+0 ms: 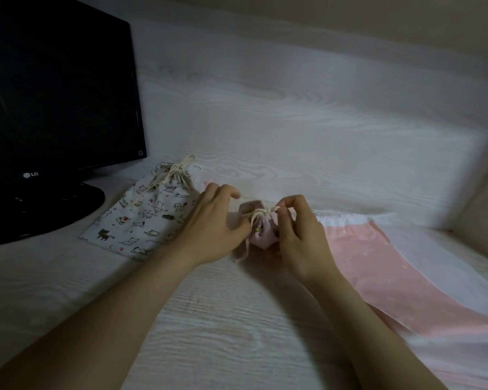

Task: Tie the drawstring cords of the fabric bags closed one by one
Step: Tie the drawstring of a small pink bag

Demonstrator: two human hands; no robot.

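I had the small pink bag [261, 235] in the middle of the desk [265, 122], between both hands. The fingers of my left hand [214, 223] and right hand [299, 235] each pinched its cord [261, 213] at the gathered neck. Cat-print bag [144, 218], tied, lay just left; flat pink bag [378, 263] lay right. Wide open desk behind. Monitor [54, 94] at the left edge read "LG".

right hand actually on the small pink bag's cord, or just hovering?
Touching. The head view shows the right hand pinching the cream cord at the gathered neck of the small pink bag, with no gap visible.
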